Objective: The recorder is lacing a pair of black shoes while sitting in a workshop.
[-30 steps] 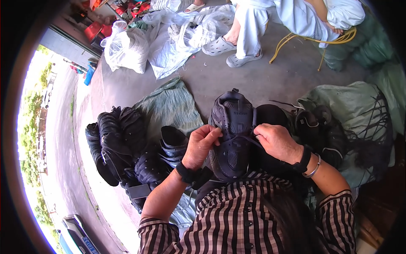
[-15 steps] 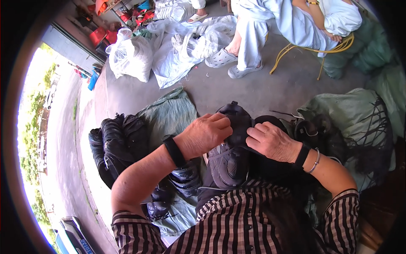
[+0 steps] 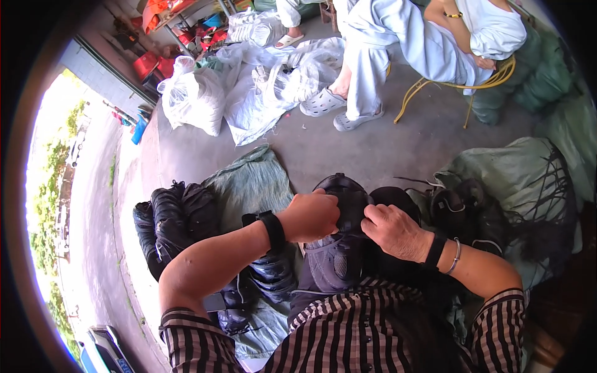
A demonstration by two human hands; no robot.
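The dark shoe sits at the centre of the frame, toe toward the lower edge and touching the wearer's striped shirt, its opening facing the upper edge. The left hand is curled closed on the left side of the shoe's opening; the right hand lies just beside it, fingers bent against the right side, though how firmly they pinch I cannot tell. The two hands are near each other but apart, with the shoe's tongue between them. The shoe appears propped against the body rather than set on a firm surface, so an uneven tug by either hand might roll or twist it; pulling hard on one side could also bunch the tongue or drag it off centre. The left fingertips are tucked out of sight, so whether they have lace, eyelet edge or lining is unclear, and the knuckles cover part of the lacing. At centre right, a dark rounded shape merges with the shadow and could be another shoe. The left forearm partly hides black shoes at centre left, and the seated co-worker is cut off by the top edge
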